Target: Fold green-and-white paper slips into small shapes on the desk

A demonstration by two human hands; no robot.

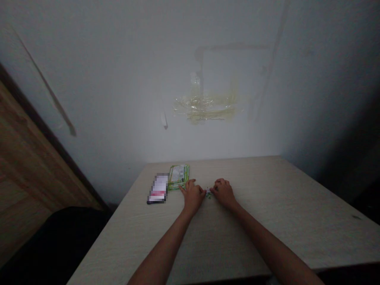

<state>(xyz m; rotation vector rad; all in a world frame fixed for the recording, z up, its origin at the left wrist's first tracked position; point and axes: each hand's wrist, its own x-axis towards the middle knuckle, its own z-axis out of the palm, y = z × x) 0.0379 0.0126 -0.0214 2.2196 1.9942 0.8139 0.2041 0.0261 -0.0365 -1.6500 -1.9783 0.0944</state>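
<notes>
Thumb and forefinger of the left hand (193, 197) pinch one side of a small printed piece (208, 193), the other fingers fanned out; the right hand (223, 194) pinches its other side, fingers curled. The piece is between both hands, over the table (261, 221). Green packets (179, 174) lie just beyond the left hand, beside a phone (158, 190) (its screen blurred).

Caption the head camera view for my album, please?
Left hand and right hand flank a small patterned piece on a pale table, near green-edged packets.
</notes>
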